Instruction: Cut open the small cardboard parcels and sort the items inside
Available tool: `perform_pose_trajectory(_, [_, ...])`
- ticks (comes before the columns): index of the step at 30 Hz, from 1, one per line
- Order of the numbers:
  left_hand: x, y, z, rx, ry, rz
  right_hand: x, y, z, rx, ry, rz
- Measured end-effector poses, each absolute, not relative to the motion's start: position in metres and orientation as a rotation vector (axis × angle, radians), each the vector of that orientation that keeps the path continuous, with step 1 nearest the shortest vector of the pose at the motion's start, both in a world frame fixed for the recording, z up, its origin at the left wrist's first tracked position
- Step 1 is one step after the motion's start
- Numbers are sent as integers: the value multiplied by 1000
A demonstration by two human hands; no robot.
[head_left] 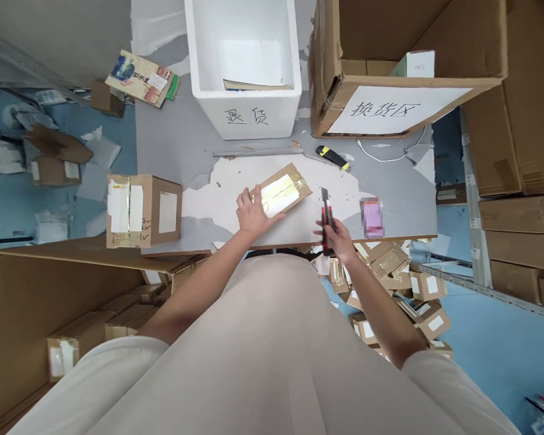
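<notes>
A small cardboard box (281, 189) with a white label and clear tape across it lies tilted on the worktable. My left hand (254, 215) rests on its left end with the fingers spread. To the right of the box, my right hand (338, 238) is wrapped round a red and black utility knife (326, 220), its blade pointing away from me. Blade and box are apart. A yellow and black cutter (333, 157) lies farther back on the table.
A white foam bin (247, 115) and a large carton (403, 109) with a handwritten sign stand at the back. At left are a taped box (144, 211) and books (140, 78). A pink item (372, 217) lies right. Several parcels (390, 266) are heaped on the floor.
</notes>
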State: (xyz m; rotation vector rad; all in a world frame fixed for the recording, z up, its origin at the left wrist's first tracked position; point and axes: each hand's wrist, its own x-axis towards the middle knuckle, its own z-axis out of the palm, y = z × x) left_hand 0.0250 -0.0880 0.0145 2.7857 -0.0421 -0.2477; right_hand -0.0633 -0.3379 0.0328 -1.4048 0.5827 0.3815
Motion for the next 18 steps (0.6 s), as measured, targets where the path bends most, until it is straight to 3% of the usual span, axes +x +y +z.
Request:
perform_pose_trajectory(5, [-7,-73,13,2563,-121,-329,-3,-278,1,-1365,536,315])
perform_pose_trajectory(10, [-20,-59,7,2362,-90,-287,2,-281,5,-1472,489,259])
perform_pose_trajectory(18, [102,-73,13,2474,-384,-152,-82,-280,19,-1086,827,367])
